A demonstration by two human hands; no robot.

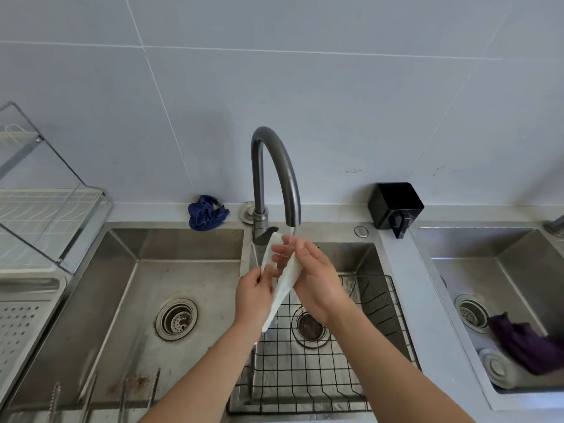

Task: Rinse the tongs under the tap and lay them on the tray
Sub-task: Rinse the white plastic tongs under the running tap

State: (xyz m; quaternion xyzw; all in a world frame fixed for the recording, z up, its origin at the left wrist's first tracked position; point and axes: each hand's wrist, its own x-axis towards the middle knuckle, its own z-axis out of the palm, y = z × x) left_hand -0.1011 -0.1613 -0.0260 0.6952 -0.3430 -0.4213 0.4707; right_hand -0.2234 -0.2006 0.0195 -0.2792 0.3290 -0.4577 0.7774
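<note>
Both hands are up under the dark grey curved gooseneck tap [276, 175], which is running a thin stream of water. The left hand [254, 296] is pinched shut on the lower part of a white, flat, tongs-like utensil [282, 279], thumb and fingers on its edge. The right hand [311, 279] is wrapped loosely around the upper part, fingers curled over the top end right where the water lands. So the white thing sits tilted between the two hands, top end just under the spout, bottom end hanging over the black wire rack [320, 361] that sits in the middle stainless steel sink basin [366, 257].

No brand names or writing I can read anywhere, not on the tap and not on the black square plastic holder [393, 206] on the ledge to the right.

Room-wise: the left steel basin [137, 294] is mostly open, with a round strainer drain [176, 319] in its floor and a few long metal utensils [122, 395] leaning on the near rim, too blurry to tell what they are. Further left there's a perforated pale grey draining tray [21, 328] below a clear-sided dish rack [45, 215]. A crumpled blue cloth [206, 212] lies on the back ledge just left of the tap base. The far right basin [518, 270] holds a purple cloth [525, 343] draped over a pale round object.
</note>
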